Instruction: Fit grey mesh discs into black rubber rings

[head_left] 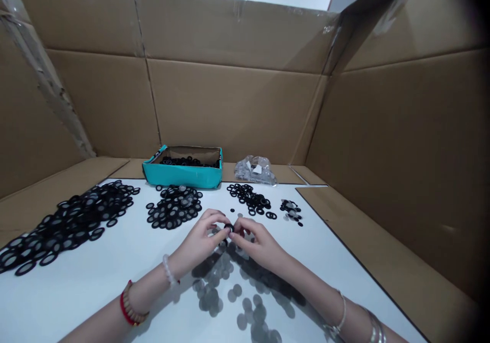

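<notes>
Left hand (199,241) and right hand (260,243) pinch a black rubber ring (228,227) between closed fingers (239,225) above grey mesh discs (214,294) on a white worktop (95,302), with black ring piles (174,207) and a teal box (181,175) along its far edge before cardboard walls (229,108).

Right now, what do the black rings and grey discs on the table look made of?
The black rings look like matte rubber: dull, no glare, soft-looking edges. The grey discs could be fine mesh or thin film: flat, dull and somewhat see-through; the view can't settle which.
</notes>
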`<state>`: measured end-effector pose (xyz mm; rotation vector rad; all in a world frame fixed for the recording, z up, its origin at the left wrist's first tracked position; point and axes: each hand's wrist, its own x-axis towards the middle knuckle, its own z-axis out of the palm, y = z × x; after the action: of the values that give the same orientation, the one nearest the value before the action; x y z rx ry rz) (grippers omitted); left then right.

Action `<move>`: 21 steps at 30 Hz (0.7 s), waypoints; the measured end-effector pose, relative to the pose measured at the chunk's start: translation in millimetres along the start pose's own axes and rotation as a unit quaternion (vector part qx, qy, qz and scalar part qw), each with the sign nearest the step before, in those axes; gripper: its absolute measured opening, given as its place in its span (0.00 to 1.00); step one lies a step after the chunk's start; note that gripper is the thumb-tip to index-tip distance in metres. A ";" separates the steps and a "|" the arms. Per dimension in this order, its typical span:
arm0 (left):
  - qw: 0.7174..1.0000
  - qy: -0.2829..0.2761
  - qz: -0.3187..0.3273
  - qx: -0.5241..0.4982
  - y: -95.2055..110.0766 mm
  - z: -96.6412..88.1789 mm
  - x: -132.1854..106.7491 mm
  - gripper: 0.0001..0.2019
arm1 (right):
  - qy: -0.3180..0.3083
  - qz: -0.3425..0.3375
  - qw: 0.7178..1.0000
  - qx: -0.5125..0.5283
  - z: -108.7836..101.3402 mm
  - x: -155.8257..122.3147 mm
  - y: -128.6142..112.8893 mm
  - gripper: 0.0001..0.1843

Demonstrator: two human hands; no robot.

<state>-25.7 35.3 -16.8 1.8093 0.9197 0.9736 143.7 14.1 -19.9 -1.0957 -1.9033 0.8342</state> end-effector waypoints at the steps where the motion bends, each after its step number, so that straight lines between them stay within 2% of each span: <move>1: 1.000 -0.003 0.003 0.015 -0.6 -0.4 0.0 0.05 | -0.001 0.001 1.000 0.002 0.7 -0.5 -0.2 0.10; 5: 0.998 0.015 -0.008 0.055 -2.9 2.4 0.4 0.04 | 0.030 -0.002 1.000 0.000 4.4 -2.0 0.1 0.13; 9: 0.998 0.045 -0.012 0.052 -0.4 4.9 0.7 0.04 | 0.047 -0.008 0.999 0.000 5.5 -2.9 1.6 0.13; 15: 0.998 -0.020 -0.052 -0.022 6.9 -1.6 1.2 0.07 | 0.032 -0.007 0.999 0.023 0.9 -0.9 4.8 0.09; 21: 0.996 -0.005 -0.086 -0.031 9.2 -2.9 2.5 0.07 | 0.026 -0.003 1.000 0.007 -0.8 0.2 9.0 0.09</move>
<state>-25.3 35.1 -6.8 1.6532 1.0099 0.8738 147.9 18.2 -26.8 -1.0936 -1.8550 0.8073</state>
